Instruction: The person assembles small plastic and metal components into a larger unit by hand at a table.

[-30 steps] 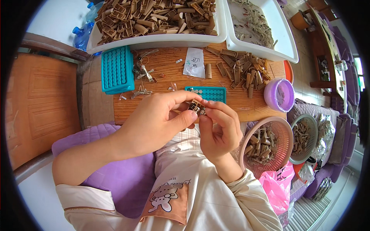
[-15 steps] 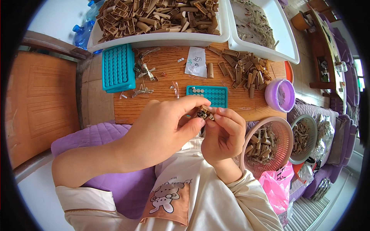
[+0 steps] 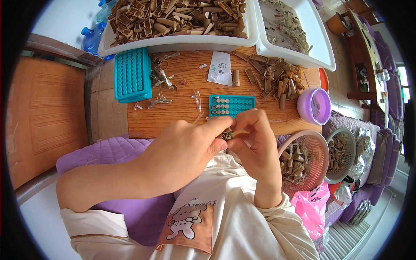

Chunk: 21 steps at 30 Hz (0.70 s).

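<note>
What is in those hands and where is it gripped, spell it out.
Both hands, left hand and right hand, pinch one small tan-and-dark piece between their fingers. Fingers hide most of it, so the exact part gripped cannot be told.

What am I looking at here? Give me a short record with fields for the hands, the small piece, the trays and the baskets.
left hand: pinches the small piece with the right
right hand: fingertips on the same piece
small piece: dark, mostly hidden between the fingers
small teal tray: on the wooden table, partly filled
large teal tray: left of it
pink basket: right, holds brown pieces
</note>
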{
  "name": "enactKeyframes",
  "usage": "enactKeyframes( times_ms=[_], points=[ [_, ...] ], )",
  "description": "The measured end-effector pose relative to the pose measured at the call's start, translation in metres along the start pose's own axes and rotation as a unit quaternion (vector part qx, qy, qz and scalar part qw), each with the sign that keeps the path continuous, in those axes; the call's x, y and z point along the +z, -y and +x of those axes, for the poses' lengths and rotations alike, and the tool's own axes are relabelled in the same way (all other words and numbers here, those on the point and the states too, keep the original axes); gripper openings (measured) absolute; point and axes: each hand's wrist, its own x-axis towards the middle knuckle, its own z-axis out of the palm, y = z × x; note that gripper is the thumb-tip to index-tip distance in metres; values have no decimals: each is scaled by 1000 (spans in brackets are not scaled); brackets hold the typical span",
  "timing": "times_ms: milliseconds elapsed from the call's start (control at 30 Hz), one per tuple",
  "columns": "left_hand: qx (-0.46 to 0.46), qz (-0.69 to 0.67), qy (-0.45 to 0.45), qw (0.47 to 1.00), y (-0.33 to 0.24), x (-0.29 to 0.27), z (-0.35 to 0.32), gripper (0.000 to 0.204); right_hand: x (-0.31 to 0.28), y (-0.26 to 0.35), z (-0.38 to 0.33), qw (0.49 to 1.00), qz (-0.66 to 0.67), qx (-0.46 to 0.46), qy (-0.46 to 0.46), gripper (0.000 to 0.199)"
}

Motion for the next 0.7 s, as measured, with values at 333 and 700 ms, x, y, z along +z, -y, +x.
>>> enactKeyframes(
  times_ms=[333, 700],
  points=[
    [-79, -348, 84, 930, 3, 1, 8, 26, -24, -19, 25, 968, 228, 78, 64, 36],
    [-67, -367, 25, 928, 8, -5, 18, 25, -42, -140, 71, 817, -549, 104, -139, 17]
  ],
)
